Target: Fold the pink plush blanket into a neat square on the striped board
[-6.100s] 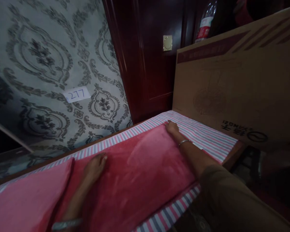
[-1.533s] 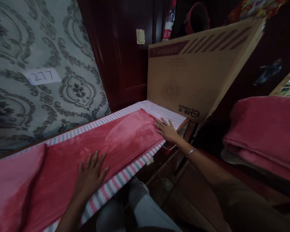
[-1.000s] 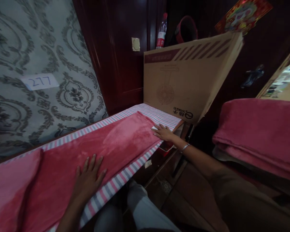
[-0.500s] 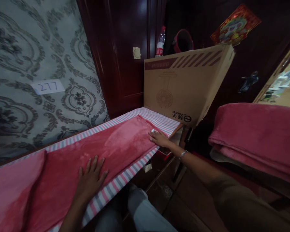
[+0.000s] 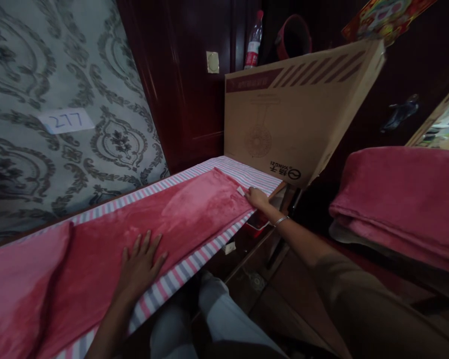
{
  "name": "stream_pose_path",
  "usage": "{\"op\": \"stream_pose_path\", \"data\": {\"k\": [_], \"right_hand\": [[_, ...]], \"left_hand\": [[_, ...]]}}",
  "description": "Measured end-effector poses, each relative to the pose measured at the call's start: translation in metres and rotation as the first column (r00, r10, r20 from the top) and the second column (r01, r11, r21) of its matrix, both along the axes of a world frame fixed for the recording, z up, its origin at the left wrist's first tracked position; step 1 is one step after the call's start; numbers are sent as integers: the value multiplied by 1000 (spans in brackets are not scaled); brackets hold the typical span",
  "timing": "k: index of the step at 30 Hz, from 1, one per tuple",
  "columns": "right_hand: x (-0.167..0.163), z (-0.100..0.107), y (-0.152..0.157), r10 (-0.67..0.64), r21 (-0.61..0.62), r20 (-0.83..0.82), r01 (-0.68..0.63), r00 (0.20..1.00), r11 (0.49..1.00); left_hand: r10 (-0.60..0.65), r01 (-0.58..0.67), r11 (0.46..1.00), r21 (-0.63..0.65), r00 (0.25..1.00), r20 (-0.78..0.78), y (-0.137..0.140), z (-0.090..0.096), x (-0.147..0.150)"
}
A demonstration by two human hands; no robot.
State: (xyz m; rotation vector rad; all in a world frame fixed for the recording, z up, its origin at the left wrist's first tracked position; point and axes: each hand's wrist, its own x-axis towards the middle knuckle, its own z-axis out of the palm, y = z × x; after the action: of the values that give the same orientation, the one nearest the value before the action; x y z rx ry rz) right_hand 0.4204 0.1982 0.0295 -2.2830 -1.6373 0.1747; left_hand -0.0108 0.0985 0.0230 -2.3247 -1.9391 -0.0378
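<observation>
A pink plush blanket lies in a long folded strip on a striped cloth. One end, at the left, is folded over on top. My left hand rests flat on the blanket with its fingers spread. At the far right end, my right hand has its fingers curled over the blanket's edge, pinching it. Beside those fingertips a small white tag sticks up from the blanket. The underside of my right hand's grip is hidden.
A large cardboard box stands upright at the cloth's far end, with a bottle behind it. Another folded pink blanket sits on a surface at the right. A patterned wall borders the left side.
My right hand has moved slightly right to the blanket's end, and its flat fingers have curled onto the edge. My left hand stays in place. The camera view has shifted somewhat.
</observation>
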Motion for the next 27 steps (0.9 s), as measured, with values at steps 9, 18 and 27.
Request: {"op": "stream_pose_path", "data": {"k": [9, 18, 27], "right_hand": [[2, -11, -8, -4, 12, 15, 4, 1000, 1000], [5, -8, -7, 7, -7, -28, -7, 1000, 1000], [9, -9, -5, -33, 8, -104, 34, 994, 999]], "left_hand": [[-363, 331, 909, 254, 927, 90, -10, 7, 51], [-489, 465, 861, 208, 868, 85, 18, 7, 166], [-486, 453, 851, 266, 871, 70, 21, -13, 172]]}}
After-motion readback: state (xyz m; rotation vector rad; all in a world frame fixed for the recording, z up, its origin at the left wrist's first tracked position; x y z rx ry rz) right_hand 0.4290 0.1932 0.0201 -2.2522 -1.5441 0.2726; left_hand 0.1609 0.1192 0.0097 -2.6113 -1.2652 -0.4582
